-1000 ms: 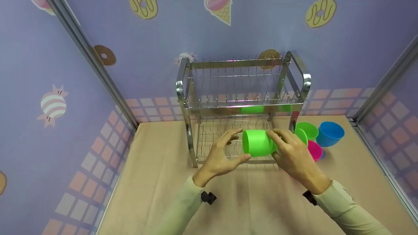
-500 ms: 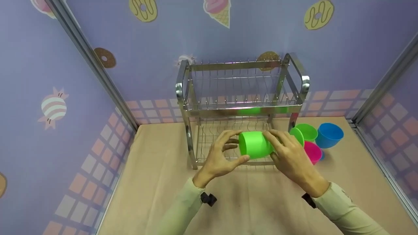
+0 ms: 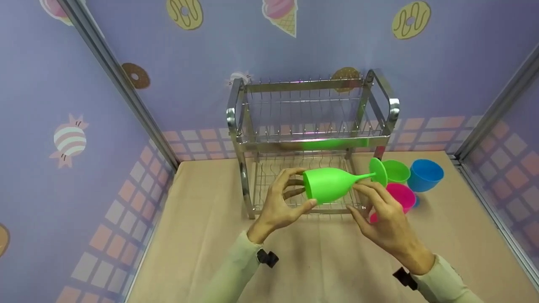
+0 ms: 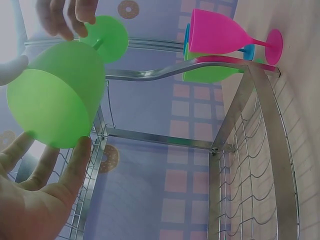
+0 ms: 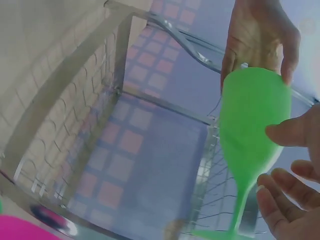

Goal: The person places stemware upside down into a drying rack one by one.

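Note:
A bright green plastic goblet (image 3: 330, 185) lies sideways in the air in front of the wire rack, its mouth to the left and its foot to the right. My left hand (image 3: 282, 204) pinches the rim between thumb and fingers; the left wrist view shows those fingertips (image 4: 82, 147) at the rim. Beside the stem is my right hand (image 3: 387, 223), thumb and fingers spread apart, gripping nothing. Whether a right fingertip grazes the stem I cannot tell. In the right wrist view the whole goblet (image 5: 255, 117) shows, from bowl to foot.
A two-tier metal dish rack (image 3: 316, 145) stands against the back wall. To its right, on the cloth-covered table (image 3: 202, 235), are a pink goblet (image 3: 402, 195), another green goblet (image 3: 398, 171) and a blue goblet (image 3: 426, 174), close together.
My right hand has let go of the goblet's bowl and drawn back down and right, uncovering the stem. My left fingers have closed on the rim, and the goblet has shifted slightly left.

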`<state>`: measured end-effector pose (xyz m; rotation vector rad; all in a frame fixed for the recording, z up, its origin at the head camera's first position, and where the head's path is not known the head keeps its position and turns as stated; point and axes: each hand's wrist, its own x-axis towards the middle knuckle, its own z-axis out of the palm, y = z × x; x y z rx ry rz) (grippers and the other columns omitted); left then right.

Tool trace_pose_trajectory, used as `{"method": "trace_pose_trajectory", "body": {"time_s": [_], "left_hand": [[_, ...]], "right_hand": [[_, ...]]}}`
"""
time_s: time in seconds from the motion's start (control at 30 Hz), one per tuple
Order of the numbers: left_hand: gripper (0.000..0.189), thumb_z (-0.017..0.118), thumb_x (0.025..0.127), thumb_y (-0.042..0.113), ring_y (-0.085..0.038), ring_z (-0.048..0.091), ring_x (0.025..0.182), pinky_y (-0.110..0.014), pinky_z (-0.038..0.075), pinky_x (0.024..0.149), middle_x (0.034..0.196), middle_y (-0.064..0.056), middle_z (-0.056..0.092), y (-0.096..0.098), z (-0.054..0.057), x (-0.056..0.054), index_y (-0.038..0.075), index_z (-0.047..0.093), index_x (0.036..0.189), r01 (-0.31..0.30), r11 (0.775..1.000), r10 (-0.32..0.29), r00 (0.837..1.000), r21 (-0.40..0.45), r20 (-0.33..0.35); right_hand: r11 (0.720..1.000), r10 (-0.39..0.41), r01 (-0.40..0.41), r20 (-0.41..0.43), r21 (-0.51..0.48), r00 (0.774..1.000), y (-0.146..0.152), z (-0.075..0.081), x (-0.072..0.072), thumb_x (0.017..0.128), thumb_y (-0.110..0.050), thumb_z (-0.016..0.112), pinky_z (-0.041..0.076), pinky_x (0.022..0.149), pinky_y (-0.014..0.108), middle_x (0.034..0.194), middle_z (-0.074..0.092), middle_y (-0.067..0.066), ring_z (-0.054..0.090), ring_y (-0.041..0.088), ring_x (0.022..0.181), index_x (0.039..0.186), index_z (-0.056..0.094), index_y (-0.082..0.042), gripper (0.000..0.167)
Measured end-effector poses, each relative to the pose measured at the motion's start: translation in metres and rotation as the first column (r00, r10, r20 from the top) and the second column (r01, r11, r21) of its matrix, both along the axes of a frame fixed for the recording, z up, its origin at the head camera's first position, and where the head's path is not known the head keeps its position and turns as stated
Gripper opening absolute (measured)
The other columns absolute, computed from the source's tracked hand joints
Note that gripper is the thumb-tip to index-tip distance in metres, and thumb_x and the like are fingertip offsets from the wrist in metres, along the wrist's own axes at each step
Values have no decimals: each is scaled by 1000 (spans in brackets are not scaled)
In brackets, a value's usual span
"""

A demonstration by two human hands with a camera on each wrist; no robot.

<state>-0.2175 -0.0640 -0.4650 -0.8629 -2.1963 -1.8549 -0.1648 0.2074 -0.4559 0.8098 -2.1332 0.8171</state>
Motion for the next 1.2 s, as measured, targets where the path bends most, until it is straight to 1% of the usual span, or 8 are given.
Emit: {"method": "trace_pose_trajectory", "body": {"time_s": [0.23,0.37,0.43,0.53,0.63,0.73,1.1,1.2], "left_hand": [[73,82,83,27,-37,67,117,-45,63,101,137,-23,56,4,-1,2,4,49,144,2,999,-1,1000,46,-14],[72,80,82,26,-37,67,117,-43,63,100,137,-24,55,6,-1,4,4,46,142,7,997,-6,1000,82,-8],[72,80,82,27,-37,66,117,-40,64,99,137,-24,53,7,-2,5,4,44,141,7,996,-7,1000,92,1],[72,78,81,26,-37,66,118,-40,64,97,138,-24,50,11,-4,7,3,41,138,10,995,-11,1000,97,15],[73,78,81,26,-36,65,118,-40,65,96,138,-23,47,15,-5,9,2,39,137,16,995,-19,999,98,29],[72,77,80,25,-34,64,118,-41,65,96,137,-22,46,19,-8,11,2,38,136,26,994,-31,999,105,38],[69,75,81,24,-33,63,122,-41,65,94,141,-22,43,24,-15,12,5,34,133,52,993,-56,998,111,32],[71,77,83,27,-33,62,124,-42,64,98,142,-22,44,22,-14,12,4,34,136,62,993,-66,997,104,33]], "right_hand": [[975,12,-2,40,-222,999,2,-18,-8,70,5,95,54,71,9,111,75,12,69,16,91,119,72,1,54],[922,94,-11,198,-387,976,-4,-23,-10,78,9,90,60,84,14,116,75,16,73,15,101,125,69,2,52],[879,176,-9,308,-476,935,-8,-23,-10,83,10,85,61,93,19,124,73,17,73,14,109,133,66,2,54],[803,314,2,425,-596,849,-14,-21,-10,90,11,78,58,105,28,139,65,18,70,16,123,144,58,3,58],[715,438,18,469,-698,767,-19,-17,-12,95,10,72,55,110,32,150,58,16,65,17,134,152,50,2,61],[653,505,43,477,-756,720,-24,-13,-14,98,9,67,54,112,31,152,55,14,61,17,139,155,47,1,61],[558,561,74,441,-827,700,-32,-5,-18,98,12,66,56,110,33,145,61,12,65,20,135,155,46,5,61],[551,565,70,433,-832,702,-31,-1,-17,97,13,67,57,109,34,145,61,12,65,21,134,154,46,7,61]]}}
